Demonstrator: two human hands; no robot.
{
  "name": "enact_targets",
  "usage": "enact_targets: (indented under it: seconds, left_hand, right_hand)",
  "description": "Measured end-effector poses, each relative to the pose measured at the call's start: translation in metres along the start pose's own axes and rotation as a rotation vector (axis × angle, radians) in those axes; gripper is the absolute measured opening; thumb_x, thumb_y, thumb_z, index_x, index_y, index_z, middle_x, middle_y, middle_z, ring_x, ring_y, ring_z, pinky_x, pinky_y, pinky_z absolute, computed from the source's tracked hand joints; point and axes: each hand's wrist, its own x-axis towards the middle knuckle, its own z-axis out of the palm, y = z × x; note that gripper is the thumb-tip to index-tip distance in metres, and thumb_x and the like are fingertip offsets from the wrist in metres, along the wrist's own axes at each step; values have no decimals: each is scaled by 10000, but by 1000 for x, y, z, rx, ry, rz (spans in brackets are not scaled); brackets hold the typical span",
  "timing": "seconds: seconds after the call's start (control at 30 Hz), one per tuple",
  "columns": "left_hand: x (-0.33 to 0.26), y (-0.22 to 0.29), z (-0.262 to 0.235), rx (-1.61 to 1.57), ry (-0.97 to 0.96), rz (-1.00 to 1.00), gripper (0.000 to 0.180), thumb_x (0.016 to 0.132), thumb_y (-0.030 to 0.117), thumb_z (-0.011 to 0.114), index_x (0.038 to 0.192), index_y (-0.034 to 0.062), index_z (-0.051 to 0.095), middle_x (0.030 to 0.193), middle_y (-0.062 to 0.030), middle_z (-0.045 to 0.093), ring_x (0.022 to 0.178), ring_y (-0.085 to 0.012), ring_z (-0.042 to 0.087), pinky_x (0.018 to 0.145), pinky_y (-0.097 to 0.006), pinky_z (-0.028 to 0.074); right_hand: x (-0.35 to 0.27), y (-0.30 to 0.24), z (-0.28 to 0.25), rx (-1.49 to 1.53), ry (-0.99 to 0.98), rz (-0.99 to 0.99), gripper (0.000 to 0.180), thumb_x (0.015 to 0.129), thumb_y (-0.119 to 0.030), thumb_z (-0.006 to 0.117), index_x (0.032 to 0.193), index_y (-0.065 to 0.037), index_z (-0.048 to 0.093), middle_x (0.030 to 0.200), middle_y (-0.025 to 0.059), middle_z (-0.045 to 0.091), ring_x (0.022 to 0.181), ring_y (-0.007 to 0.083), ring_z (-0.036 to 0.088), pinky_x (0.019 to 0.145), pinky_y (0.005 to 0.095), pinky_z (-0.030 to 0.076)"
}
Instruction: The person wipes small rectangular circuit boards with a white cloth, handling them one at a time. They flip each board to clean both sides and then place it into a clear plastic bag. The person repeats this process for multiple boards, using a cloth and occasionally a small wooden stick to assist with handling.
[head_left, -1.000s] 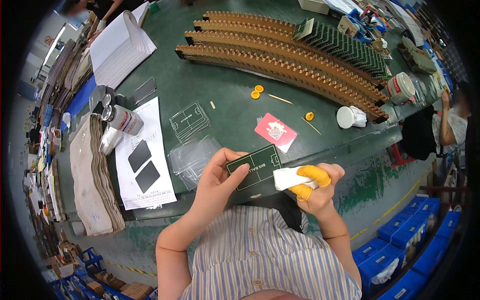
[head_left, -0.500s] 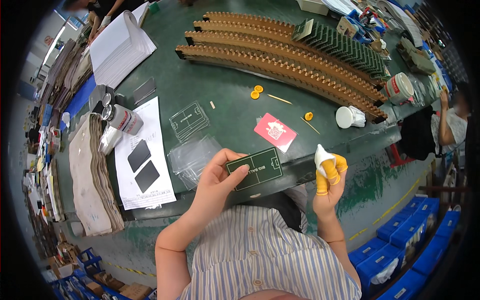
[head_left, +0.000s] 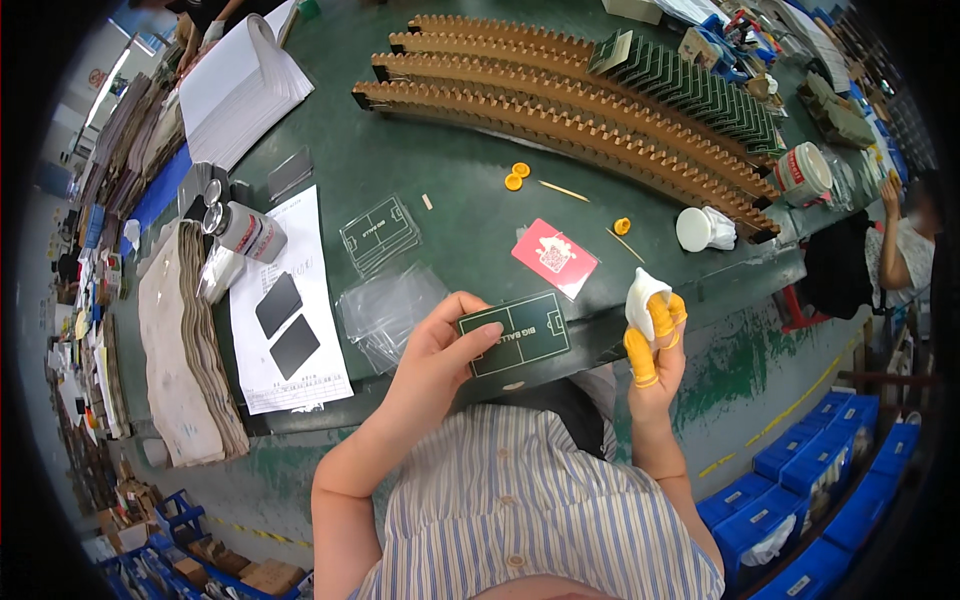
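My left hand (head_left: 437,352) grips a dark green card (head_left: 538,350) with white lines like a sports pitch, thumb on its face and the fingers behind it. The card is held over the table's front edge. To its right, apart from it, my right hand (head_left: 655,390) is raised with yellow finger cots (head_left: 641,360) on several fingers. Those fingers are closed on a small white cloth (head_left: 645,290). A pink card (head_left: 553,258) with a white print lies on the table beyond the held card. Clear plastic sleeves (head_left: 390,310) lie left of it.
Brown slotted racks (head_left: 560,115) cross the far table, with green cards (head_left: 700,95) standing in one. Nearer are yellow caps (head_left: 515,178), wooden sticks (head_left: 565,190), a white-lidded jar (head_left: 693,230) and stacked pitch-marked cards (head_left: 380,235). A paper sheet (head_left: 300,350), grey bottle (head_left: 250,235) and cloth stack (head_left: 185,350) are left.
The green card and my left hand have shifted slightly right. In my right hand the fingers have changed position, and the white cloth shows more widely over them. The cloth stays in the grip.
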Motion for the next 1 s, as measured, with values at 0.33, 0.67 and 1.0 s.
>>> enact_targets:
  seconds: [0.33,0.67,1.0]
  left_hand:
    - [4,-8,-2,31,-95,7,264,785,-13,654,977,51,485,926,-36,604,840,-93,600,743,-257,512]
    - [0,-6,1,291,-129,34,456,739,-52,688,1122,47,462,934,-39,624,846,-85,597,755,-229,484]
    - [4,6,17,627,-190,59,730,670,15,729,1305,69,371,767,-46,651,745,-67,599,767,-207,427]
  right_hand:
    - [-3,0,3,153,-73,117,381,835,-110,640,1188,-14,529,1228,124,486,1059,189,487,905,277,358]
    - [-1,-5,5,198,-34,151,461,836,-107,640,1267,-44,489,964,27,534,752,76,414,694,216,358]
    - [5,-25,20,258,-222,213,657,739,-155,743,1304,-27,432,974,51,618,589,23,329,543,172,296]
